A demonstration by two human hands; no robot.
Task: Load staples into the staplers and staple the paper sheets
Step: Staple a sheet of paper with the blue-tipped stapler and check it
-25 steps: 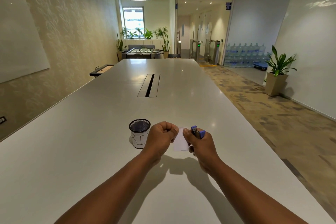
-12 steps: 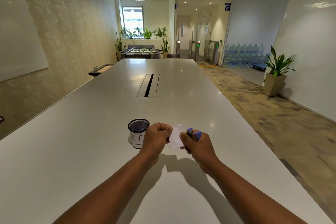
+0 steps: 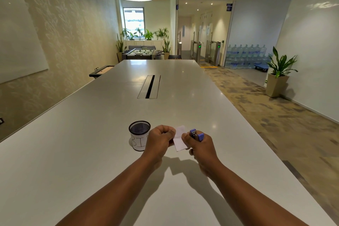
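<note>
Head view is showing both hands raised just above the white tabletop (image 3: 91, 152). The left hand (image 3: 159, 140) is pinching one edge of a small paper sheet (image 3: 178, 138) with curled fingers, while the right hand (image 3: 200, 147) is gripping a blue stapler (image 3: 197, 135) beside the sheet's other edge. A mesh cup (image 3: 139, 137) is standing just left of the left hand.

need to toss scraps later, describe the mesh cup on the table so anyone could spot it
On the long white table, look at the near end, just left of the person's left hand. There stands a small black wire-mesh cup with a white paper label wrapped round its lower half, hand-lettered in black. It is the only container there.
</note>
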